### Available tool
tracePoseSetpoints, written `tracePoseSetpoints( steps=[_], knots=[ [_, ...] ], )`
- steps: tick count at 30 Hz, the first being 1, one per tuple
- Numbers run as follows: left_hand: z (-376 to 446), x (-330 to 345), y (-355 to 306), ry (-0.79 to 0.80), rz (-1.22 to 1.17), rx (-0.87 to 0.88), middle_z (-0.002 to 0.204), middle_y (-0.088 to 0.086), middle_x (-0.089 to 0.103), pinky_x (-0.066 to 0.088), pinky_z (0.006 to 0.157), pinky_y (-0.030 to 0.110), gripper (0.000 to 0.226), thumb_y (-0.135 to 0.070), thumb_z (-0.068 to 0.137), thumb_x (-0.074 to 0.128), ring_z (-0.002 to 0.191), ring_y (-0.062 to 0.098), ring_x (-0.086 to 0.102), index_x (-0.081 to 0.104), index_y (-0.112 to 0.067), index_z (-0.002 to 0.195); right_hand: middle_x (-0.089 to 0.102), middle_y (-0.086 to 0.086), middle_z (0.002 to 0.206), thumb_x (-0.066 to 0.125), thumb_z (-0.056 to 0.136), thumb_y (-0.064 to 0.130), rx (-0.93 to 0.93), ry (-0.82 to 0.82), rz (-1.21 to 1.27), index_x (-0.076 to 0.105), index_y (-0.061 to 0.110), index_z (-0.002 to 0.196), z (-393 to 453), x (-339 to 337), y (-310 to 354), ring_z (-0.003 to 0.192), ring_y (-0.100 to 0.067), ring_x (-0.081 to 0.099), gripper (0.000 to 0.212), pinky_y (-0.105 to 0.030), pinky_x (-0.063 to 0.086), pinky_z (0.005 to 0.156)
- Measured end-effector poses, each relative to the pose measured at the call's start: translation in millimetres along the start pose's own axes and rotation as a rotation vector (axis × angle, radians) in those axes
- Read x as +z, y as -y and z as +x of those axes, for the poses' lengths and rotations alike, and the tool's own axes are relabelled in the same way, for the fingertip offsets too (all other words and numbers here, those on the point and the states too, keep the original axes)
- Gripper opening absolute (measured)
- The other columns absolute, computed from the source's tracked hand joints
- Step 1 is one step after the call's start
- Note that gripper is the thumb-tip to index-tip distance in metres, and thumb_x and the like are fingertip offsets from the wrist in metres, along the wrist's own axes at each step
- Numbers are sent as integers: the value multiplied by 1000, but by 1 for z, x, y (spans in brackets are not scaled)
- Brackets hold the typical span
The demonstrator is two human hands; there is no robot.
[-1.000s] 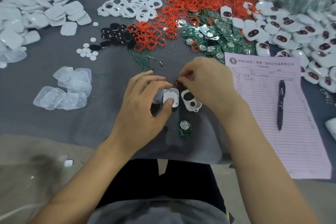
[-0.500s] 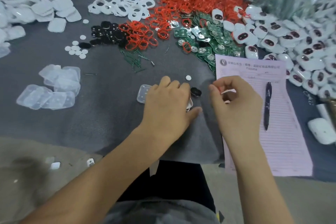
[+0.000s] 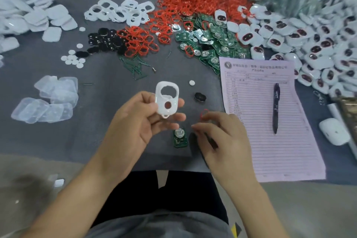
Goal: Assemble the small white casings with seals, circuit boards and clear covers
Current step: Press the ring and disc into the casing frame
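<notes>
- Left hand [image 3: 143,120] pinches the white casing [image 3: 167,100] by its side edges: light, rigid, smooth.
- Right hand [image 3: 218,133] pinches 1 red seal [image 3: 204,112]: soft, floppy; grip lightly.

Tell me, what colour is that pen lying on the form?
The pen is black with a pale letter on its barrel, seen in the head view.

Left hand [image 3: 143,120] pinches palm-up; right hand [image 3: 222,137], blurred, seems to pinch with curled fingers.

My left hand [image 3: 143,121] is holding a white casing [image 3: 167,100] upright; my right hand [image 3: 222,137] is pinching a red seal [image 3: 203,113] beside it.
</notes>
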State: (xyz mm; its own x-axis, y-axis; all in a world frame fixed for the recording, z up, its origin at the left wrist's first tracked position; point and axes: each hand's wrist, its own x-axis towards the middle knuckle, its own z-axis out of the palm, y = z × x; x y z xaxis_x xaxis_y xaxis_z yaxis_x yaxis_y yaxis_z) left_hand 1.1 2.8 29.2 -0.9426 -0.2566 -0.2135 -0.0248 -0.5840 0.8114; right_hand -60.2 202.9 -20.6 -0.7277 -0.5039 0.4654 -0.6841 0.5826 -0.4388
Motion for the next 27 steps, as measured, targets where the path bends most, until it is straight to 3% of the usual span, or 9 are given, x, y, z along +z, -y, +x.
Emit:
tracePoseSetpoints(
  steps=[2, 4, 6, 10, 14, 17, 20, 24, 27],
  knots=[
    [-3, -4, 3, -6, -4, 5, 102, 20, 78, 60, 65, 27, 16, -18, 91, 48, 81, 28, 77, 56, -4, 93, 71, -1, 114, 79, 89, 11, 0, -28, -7, 80, 16, 96, -4, -5, -4, 96, -31, 66, 9, -48, 47, 77],
    [-5, -5, 7, -40, 64, 26, 102, 17, 78, 59, 65, 25, 20, -24, 93, 53, 79, 25, 77, 68, -13, 87, 70, 3, 111, 75, 91, 15, 51, -58, 40, 78, 18, 100, -7, -10, -6, 97, -25, 65, 10, -46, 46, 80],
    [-7, -6, 11, -29, 136, 32, 105, 17, 78, 59, 67, 24, 19, -26, 96, 59, 83, 28, 78, 63, -11, 86, 70, 9, 106, 73, 91, 16, 106, -57, 100, 74, 20, 107, -6, -12, -7, 95, -19, 62, 17, -41, 47, 84],
    [-10, -6, 21, 1, 190, 24, 109, 17, 78, 60, 72, 25, 40, -28, 99, 68, 90, 36, 78, 44, 4, 97, 71, 8, 99, 77, 89, 2, 74, 48, 98, 74, 14, 108, -1, -7, -8, 92, -17, 60, 23, -32, 46, 86],
    [-6, -4, 26, -15, 177, 21, 108, 23, 75, 61, 73, 25, 41, -28, 92, 65, 92, 35, 78, 47, 5, 108, 69, 10, 101, 72, 88, 2, 39, 93, 108, 73, 15, 106, -1, -7, -9, 95, -14, 59, 22, -21, 42, 90],
    [-2, -5, 28, 35, 228, 35, 110, 14, 78, 61, 76, 24, 38, -26, 95, 60, 99, 30, 78, 55, -4, 125, 64, 15, 98, 71, 92, 13, -55, 66, 78, 77, 17, 102, -1, -11, -12, 93, -15, 60, 12, -29, 46, 86],
    [0, -5, 28, 73, 272, 40, 110, 10, 79, 61, 77, 24, 33, -23, 97, 57, 100, 27, 78, 60, -13, 128, 57, 16, 101, 76, 92, 16, -125, -19, -14, 81, 18, 100, 0, -11, -16, 89, -15, 61, 10, -33, 44, 79],
    [1, -7, 29, 76, 270, 17, 111, 10, 78, 60, 77, 23, 31, -16, 99, 56, 100, 28, 78, 61, -10, 129, 71, 5, 96, 75, 93, 12, -53, 1, 57, 79, 14, 106, -1, -7, -19, 90, -15, 63, 14, -33, 50, 82],
    [2, -10, 29, 94, 277, 0, 111, 10, 78, 61, 79, 24, 28, -11, 103, 54, 100, 28, 77, 60, -9, 130, 72, 7, 101, 76, 91, 7, -15, 74, 98, 75, 16, 110, 1, -7, -15, 96, -11, 64, 20, -22, 48, 87]
  ],
)
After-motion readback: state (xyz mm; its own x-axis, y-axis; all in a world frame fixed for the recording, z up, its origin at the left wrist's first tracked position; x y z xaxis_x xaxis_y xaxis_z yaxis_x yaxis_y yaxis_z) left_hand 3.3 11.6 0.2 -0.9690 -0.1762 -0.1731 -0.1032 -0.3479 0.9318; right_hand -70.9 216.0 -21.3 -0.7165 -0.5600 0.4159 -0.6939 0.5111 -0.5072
